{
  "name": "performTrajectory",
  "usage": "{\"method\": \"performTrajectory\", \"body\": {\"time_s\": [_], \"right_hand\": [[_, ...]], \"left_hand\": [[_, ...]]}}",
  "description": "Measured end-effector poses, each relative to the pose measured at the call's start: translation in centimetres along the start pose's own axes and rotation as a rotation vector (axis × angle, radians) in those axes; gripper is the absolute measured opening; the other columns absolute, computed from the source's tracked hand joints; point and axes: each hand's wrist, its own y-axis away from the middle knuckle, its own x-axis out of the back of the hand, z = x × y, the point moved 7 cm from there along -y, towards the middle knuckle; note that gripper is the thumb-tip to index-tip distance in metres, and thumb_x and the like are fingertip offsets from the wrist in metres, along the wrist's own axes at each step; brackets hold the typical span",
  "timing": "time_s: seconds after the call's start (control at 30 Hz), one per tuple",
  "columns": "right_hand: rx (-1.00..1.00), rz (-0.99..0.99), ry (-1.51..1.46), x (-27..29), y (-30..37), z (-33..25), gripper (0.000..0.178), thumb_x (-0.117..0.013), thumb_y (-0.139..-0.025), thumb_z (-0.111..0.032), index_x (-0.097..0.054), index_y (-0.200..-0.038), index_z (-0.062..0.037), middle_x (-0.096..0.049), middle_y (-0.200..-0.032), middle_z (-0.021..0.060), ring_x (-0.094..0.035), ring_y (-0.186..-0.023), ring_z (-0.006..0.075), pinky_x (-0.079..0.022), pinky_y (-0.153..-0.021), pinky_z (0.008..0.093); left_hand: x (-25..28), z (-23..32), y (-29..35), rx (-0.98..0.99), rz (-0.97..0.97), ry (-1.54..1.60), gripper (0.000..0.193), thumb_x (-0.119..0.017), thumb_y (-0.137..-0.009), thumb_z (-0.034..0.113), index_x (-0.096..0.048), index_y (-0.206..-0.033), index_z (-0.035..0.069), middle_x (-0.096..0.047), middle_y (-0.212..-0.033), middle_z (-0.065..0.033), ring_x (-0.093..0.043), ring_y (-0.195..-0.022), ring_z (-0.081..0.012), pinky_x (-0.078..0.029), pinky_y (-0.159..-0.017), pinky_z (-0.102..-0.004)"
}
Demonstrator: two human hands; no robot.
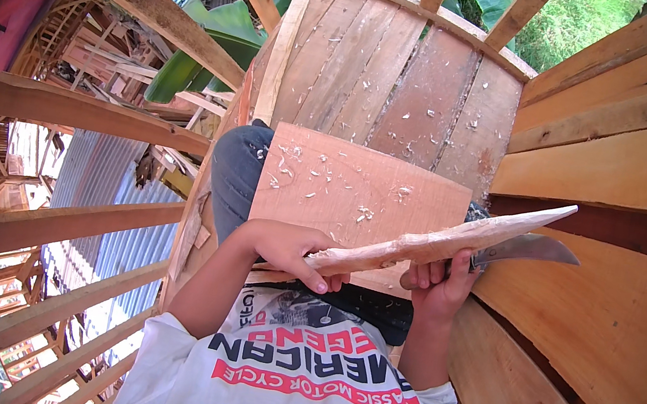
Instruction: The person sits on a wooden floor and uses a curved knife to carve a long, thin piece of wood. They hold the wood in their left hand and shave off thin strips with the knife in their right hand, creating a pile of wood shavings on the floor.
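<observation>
A long, pale piece of carved wood (434,242) slants up to the right across my lap, tapering to a point at its far right end. My left hand (297,253) is closed around its lower left end. In my right hand (445,285) is a knife (529,250) with a dark, curved blade pointing right, just below the wood's pointed end. Fingers of that hand wrap the handle, mostly hidden, close under the wood. A flat wooden board (342,192) rests across my thighs beneath the carved piece, with curled shavings (366,213) scattered on it.
Plank flooring (419,91) with more shavings stretches ahead. Wooden rails (68,231) line the left side, with corrugated metal sheets (126,181) and stacked lumber beyond. A wall of broad boards (574,315) stands close on the right. Banana leaves (231,34) show past the far left railing.
</observation>
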Motion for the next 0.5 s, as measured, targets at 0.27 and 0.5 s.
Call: {"method": "performTrajectory", "body": {"time_s": [0.27, 0.5], "right_hand": [[-0.020, 0.008, -0.072, 0.0, 0.0, 0.2, 0.031, -0.061, -0.094, -0.035, -0.049, -0.099, -0.0070, -0.033, -0.051, -0.0039, -0.036, -0.042, 0.0079, -0.032, -0.037, 0.0255], [-0.021, -0.036, -0.134, -0.2, -0.3, 0.1, 0.028, -0.064, -0.093, -0.029, -0.051, -0.096, -0.0044, -0.036, -0.051, -0.0031, -0.035, -0.041, 0.0077, -0.031, -0.038, 0.0247]], "left_hand": [[-0.6, -1.3, -0.2, 0.088, -0.065, 0.127, 0.058, -0.076, -0.075, 0.038, -0.057, -0.107, -0.006, -0.064, -0.083, -0.0082, -0.062, -0.086, -0.0175, -0.049, -0.078, -0.0299], [-0.2, 0.6, -0.1, -0.116, 0.051, 0.242, 0.068, -0.070, -0.081, 0.044, -0.049, -0.126, -0.002, -0.060, -0.104, -0.0105, -0.058, -0.098, -0.0177, -0.045, -0.088, -0.0307]]}}
